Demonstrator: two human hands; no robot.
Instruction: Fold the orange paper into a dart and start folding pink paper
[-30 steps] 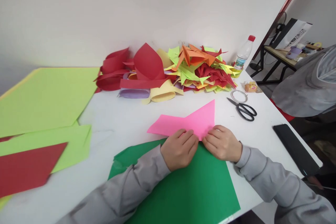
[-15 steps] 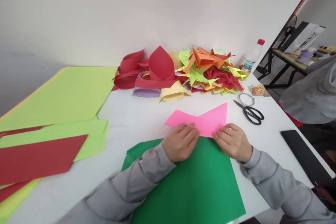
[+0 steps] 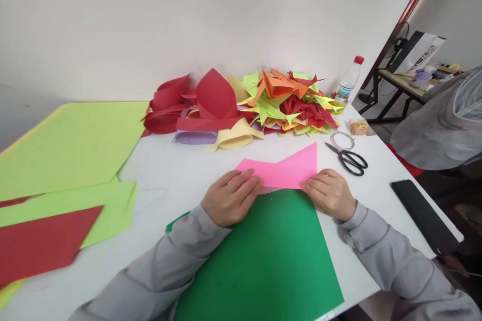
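Note:
A folded sheet of pink paper [image 3: 282, 174] is held low over the far edge of a large green sheet [image 3: 259, 256]. My left hand [image 3: 234, 196] covers its left part, with fingers bent and pressed on the fold. At the lower right corner, my right hand [image 3: 331, 194] pinches the pink paper between thumb and fingers. The paper's top edge has a notch, and its right side rises to a point. My left palm hides part of the left end.
Behind lie red curled paper pieces [image 3: 216, 95] and orange folded paper shapes [image 3: 280, 85]. To the right are black-handled scissors [image 3: 348, 158], a tape roll [image 3: 342, 140], a bottle [image 3: 348, 83] and a black phone-like slab [image 3: 419, 215]. Lime sheets [image 3: 75, 145] and a red sheet [image 3: 45, 241] lie left.
My left hand has slid left along the pink paper's lower edge, away from the right hand. The right hand still holds its corner. The whole view has shifted slightly.

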